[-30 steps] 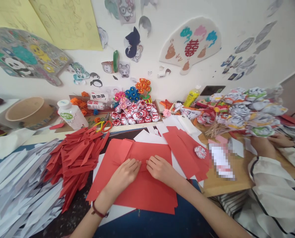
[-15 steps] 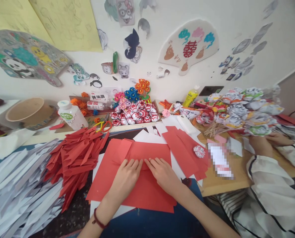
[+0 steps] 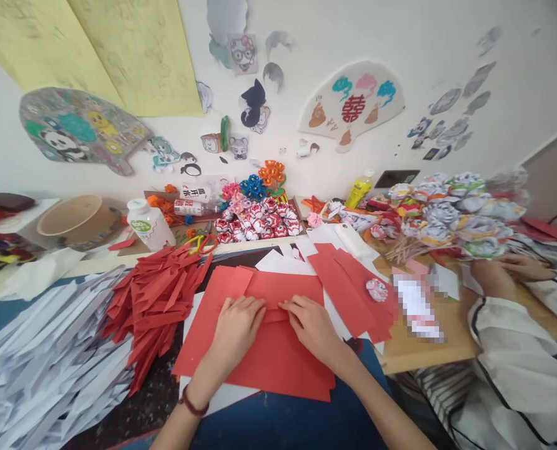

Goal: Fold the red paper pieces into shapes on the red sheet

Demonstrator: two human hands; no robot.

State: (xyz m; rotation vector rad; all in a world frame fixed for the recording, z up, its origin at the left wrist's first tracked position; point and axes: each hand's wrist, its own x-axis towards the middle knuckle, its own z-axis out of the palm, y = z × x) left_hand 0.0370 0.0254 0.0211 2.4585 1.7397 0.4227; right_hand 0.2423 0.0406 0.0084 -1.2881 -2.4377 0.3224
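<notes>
A folded strip of red paper (image 3: 276, 316) lies across the red paper sheets (image 3: 278, 375) in front of me. At its left end, my left hand (image 3: 239, 325) has its fingers closed and bent over the strip. My right hand (image 3: 309, 326) pinches the right end, thumb below and fingers on top. Both hands partly hide the strip's ends. White sheets stick out from beneath the red ones. A dark red bracelet (image 3: 192, 403) circles my left wrist.
Left are heaps of folded red strips (image 3: 159, 300) and white strips (image 3: 57, 356). Scissors (image 3: 203, 244), a white bottle (image 3: 150, 226) and red-and-white paper flowers (image 3: 259, 220) stand behind. More red sheets (image 3: 341, 287) lie right, near a co-worker's hand (image 3: 524, 267).
My hands have moved slightly apart, and more of the folded strip shows between them. My fingers are more bent. The camera view has shifted a little.
</notes>
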